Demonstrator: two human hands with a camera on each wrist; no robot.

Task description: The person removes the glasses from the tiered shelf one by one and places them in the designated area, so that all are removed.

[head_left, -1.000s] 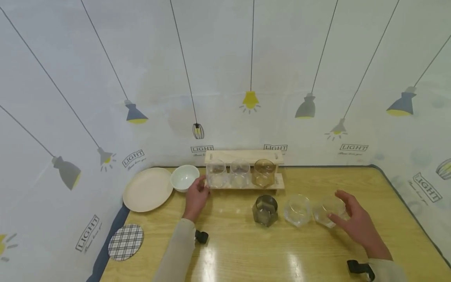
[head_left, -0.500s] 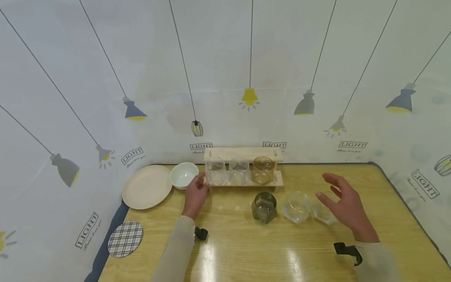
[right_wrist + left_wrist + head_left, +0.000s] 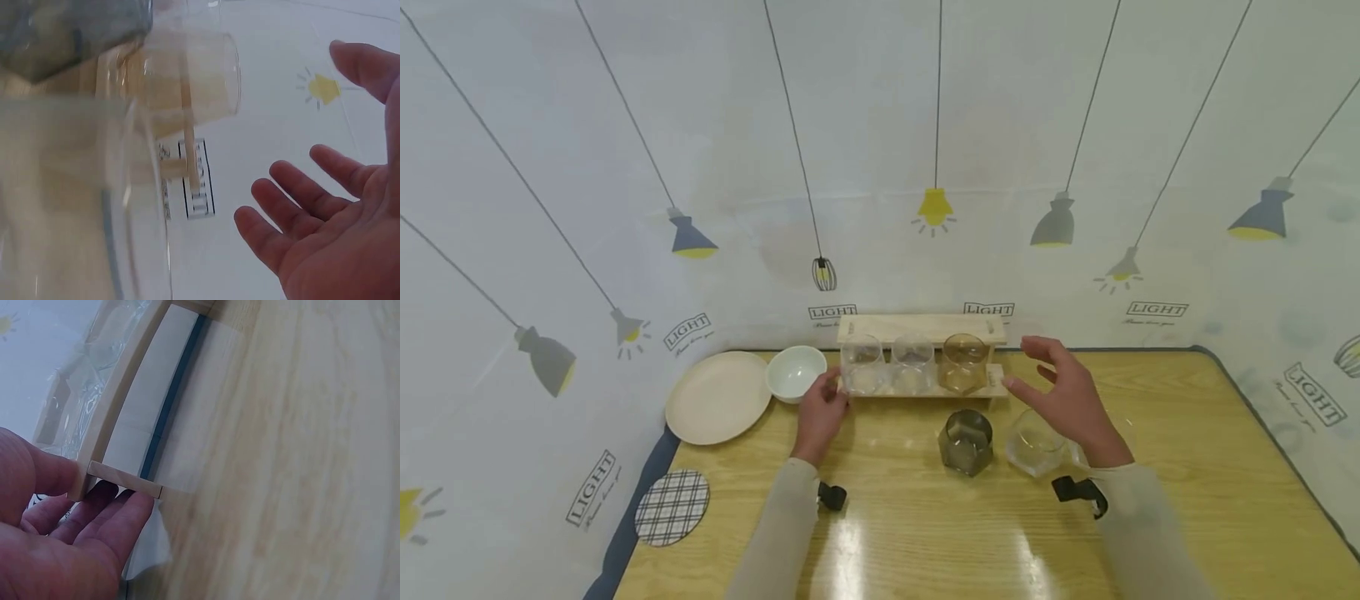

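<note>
A low wooden rack (image 3: 921, 327) stands at the back of the table, bearing two clear glasses (image 3: 862, 367) and an amber glass (image 3: 964, 364). At its left end my left hand (image 3: 822, 417) grips the end piece; the left wrist view shows the thumb on one side and curled fingers on the other. Off the rack's right end, my right hand (image 3: 1070, 402) hovers with fingers spread and nothing in it. In front of the rack are a smoky grey glass (image 3: 966, 443) and a clear glass (image 3: 1028, 448). Another clear glass is mostly hidden behind my right wrist.
A pale bowl (image 3: 796, 373) sits just left of my left hand, beside a cream plate (image 3: 718, 398). A round checked coaster (image 3: 672, 508) lies at the left table edge. Directly behind the rack rises a wall covering (image 3: 880, 167) printed with lamps.
My right hand has left the rightmost clear glass and moved left and back, to near the rack's right end. The left hand keeps its place on the rack.
</note>
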